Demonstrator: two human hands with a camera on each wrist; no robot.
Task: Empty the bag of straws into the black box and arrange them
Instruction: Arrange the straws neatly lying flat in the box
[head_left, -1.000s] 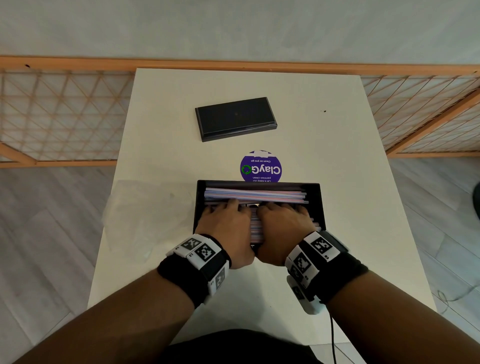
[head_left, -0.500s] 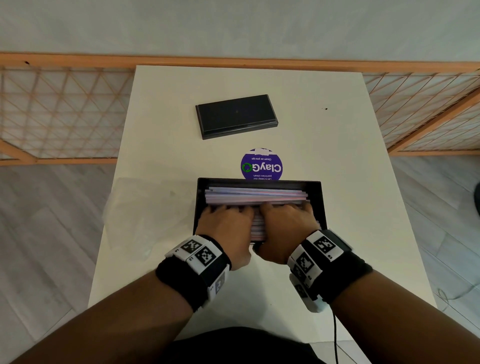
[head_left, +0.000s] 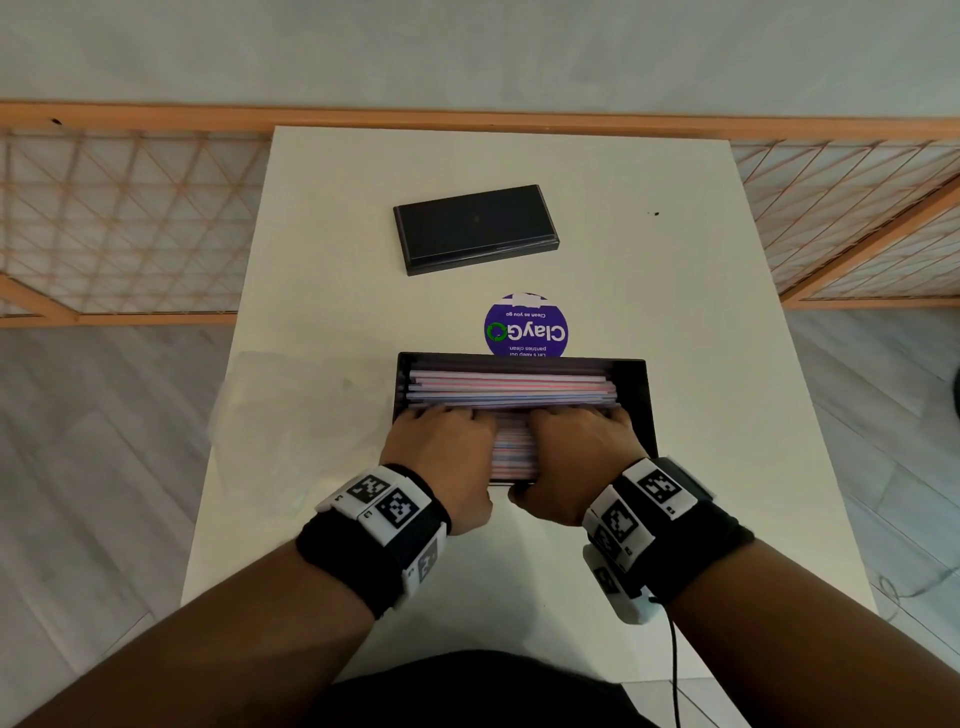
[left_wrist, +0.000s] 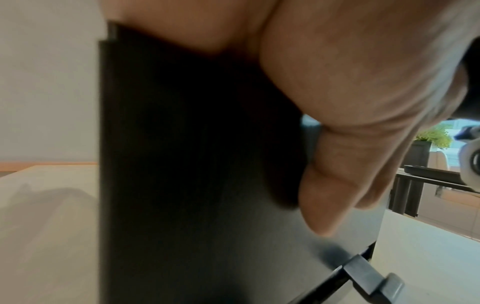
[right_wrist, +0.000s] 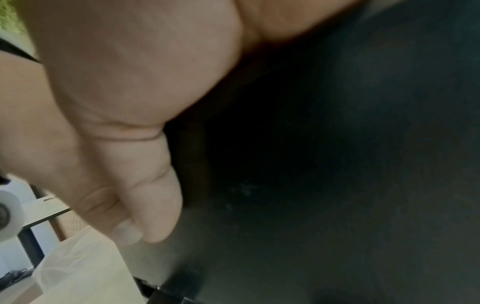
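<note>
The black box (head_left: 636, 384) stands open on the white table, near the front edge. Pink, blue and white straws (head_left: 509, 387) lie lengthwise in it in a tidy layer. My left hand (head_left: 441, 441) and right hand (head_left: 582, 447) lie side by side over the near half of the box. Their fingers curl down into the straws, which show in the gap between the hands. The left thumb (left_wrist: 335, 185) presses the box's outer near wall (left_wrist: 194, 164). The right thumb (right_wrist: 150, 195) presses the same dark wall (right_wrist: 337, 164). The fingertips are hidden among the straws.
The clear, flat plastic bag (head_left: 301, 415) lies just left of the box and shows again in the right wrist view (right_wrist: 85, 267). The black lid (head_left: 475, 228) rests farther back. A purple round sticker (head_left: 524, 327) sits behind the box. An orange lattice fence (head_left: 130, 218) flanks the table (head_left: 675, 312).
The two hands have drawn slightly apart over the straws, so a wider strip of straws shows between them. The box stays put.
</note>
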